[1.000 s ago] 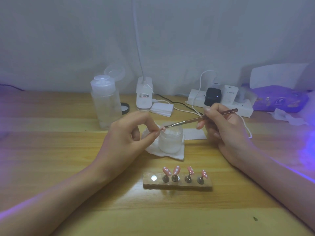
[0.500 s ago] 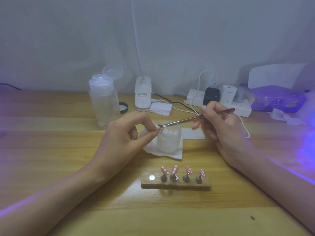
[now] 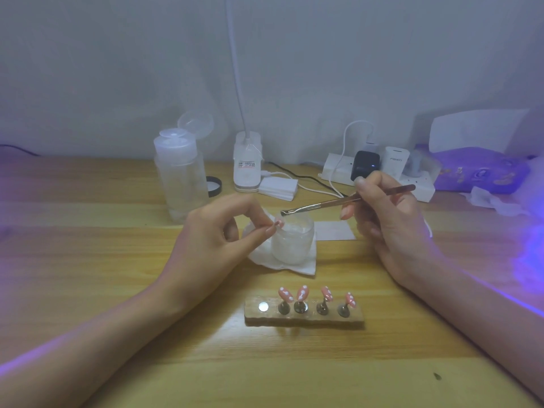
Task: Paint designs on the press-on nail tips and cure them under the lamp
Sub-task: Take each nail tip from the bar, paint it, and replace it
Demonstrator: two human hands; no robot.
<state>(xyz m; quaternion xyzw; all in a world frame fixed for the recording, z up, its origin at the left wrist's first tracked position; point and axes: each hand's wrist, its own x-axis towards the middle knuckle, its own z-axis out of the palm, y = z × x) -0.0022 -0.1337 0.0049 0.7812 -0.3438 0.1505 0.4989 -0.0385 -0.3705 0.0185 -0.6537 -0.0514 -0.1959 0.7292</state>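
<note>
A plain, pale grey wall (image 3: 117, 69) closed off the back of the scene, meeting the far edge of a light wooden table (image 3: 88, 275) with long grain lines running left to right. The room was dim. Violet light (image 3: 532, 251) washed over the table's right side, and a fainter violet tint lay along its left edge.

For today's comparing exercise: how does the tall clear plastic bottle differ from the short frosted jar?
The tall clear plastic bottle rises well above the short frosted jar. The bottle stands on the bare wooden table, flip lid raised; the jar sits on a white tissue. Both are upright and translucent.
</note>
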